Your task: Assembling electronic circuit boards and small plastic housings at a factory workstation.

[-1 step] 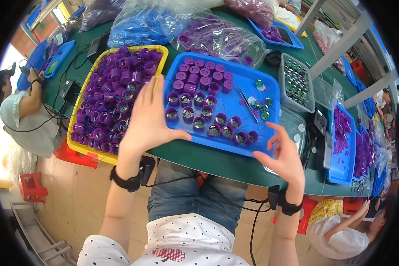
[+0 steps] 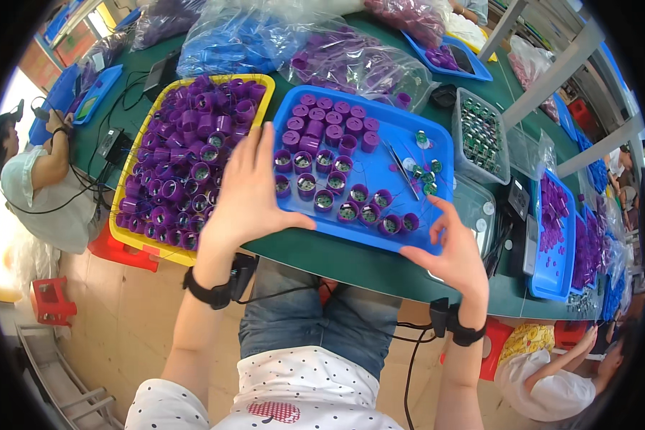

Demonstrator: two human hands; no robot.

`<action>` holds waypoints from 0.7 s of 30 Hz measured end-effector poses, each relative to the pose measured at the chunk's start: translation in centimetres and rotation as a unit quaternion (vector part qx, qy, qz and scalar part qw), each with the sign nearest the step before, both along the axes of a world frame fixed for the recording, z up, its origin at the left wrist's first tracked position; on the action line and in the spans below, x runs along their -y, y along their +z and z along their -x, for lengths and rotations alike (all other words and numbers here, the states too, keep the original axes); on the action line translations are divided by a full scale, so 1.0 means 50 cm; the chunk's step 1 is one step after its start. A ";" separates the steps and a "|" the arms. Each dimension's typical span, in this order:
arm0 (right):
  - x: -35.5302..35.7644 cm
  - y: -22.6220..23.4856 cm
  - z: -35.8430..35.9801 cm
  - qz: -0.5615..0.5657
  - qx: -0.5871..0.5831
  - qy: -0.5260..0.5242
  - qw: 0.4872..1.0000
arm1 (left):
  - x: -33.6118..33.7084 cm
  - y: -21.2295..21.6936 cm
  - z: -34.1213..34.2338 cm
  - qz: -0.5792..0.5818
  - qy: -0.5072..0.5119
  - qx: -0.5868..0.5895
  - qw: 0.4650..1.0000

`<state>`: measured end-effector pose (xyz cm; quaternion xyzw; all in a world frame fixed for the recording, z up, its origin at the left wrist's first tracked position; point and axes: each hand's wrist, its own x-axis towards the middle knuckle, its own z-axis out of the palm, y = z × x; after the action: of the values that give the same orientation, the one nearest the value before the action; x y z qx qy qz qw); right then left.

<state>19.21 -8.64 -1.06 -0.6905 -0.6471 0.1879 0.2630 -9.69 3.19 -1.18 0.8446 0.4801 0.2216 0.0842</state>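
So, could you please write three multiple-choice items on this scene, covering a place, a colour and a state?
1. Where is the left hand?
A. on the blue tray's left edge
B. in a bag
C. on the floor

2. What colour is the tray full of purple rings?
A. red
B. yellow
C. white

3. How is the right hand?
A. fist closed
B. holding tweezers
C. open at the tray corner

Answers: A, it rests on the blue tray; B, its rim is yellow; C, fingers spread, nothing held.
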 end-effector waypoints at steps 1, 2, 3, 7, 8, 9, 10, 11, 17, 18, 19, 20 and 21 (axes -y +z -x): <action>-0.013 0.001 0.018 -0.003 0.000 0.005 1.000 | -0.001 -0.006 -0.011 0.023 0.007 -0.010 1.000; -0.032 0.002 0.039 0.020 0.003 0.002 1.000 | -0.005 -0.019 -0.020 -0.001 0.003 0.003 1.000; -0.049 0.002 0.054 0.042 0.008 -0.003 0.999 | -0.011 -0.033 -0.038 -0.013 -0.006 0.032 0.999; -0.099 -0.015 0.104 0.053 0.041 0.011 0.998 | -0.024 -0.049 -0.097 -0.052 -0.019 0.056 0.997; -0.108 -0.020 0.109 0.048 0.040 0.021 0.998 | -0.028 -0.057 -0.106 -0.070 -0.027 0.045 0.996; -0.114 -0.029 0.109 0.054 0.043 0.009 0.998 | -0.032 -0.064 -0.115 -0.069 -0.026 0.041 0.996; -0.120 -0.036 0.112 0.060 0.047 -0.003 0.997 | -0.035 -0.070 -0.121 -0.068 -0.025 0.036 0.997; -0.119 -0.041 0.117 -0.005 0.062 0.013 0.998 | -0.038 -0.075 -0.123 -0.069 -0.019 0.035 0.997; -0.136 -0.056 0.113 -0.106 0.109 0.003 0.988 | -0.057 -0.082 -0.130 -0.117 -0.017 0.041 0.992; -0.138 -0.046 0.114 -0.106 0.109 0.004 0.988 | -0.053 -0.071 -0.131 -0.125 -0.011 0.085 0.988; -0.139 -0.029 0.116 -0.112 0.086 -0.001 0.990 | -0.049 -0.058 -0.129 -0.133 -0.004 0.127 0.983; -0.139 -0.009 0.121 -0.116 0.063 -0.003 0.991 | -0.045 -0.036 -0.120 -0.132 -0.001 0.126 0.983; -0.140 0.017 0.125 -0.122 0.038 0.002 0.992 | -0.044 -0.005 -0.111 -0.112 0.010 0.166 0.980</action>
<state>12.98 -1.63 -0.20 -0.6586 -0.6760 0.0815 0.3204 -4.15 5.37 -1.44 0.7950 0.4402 0.4123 0.0651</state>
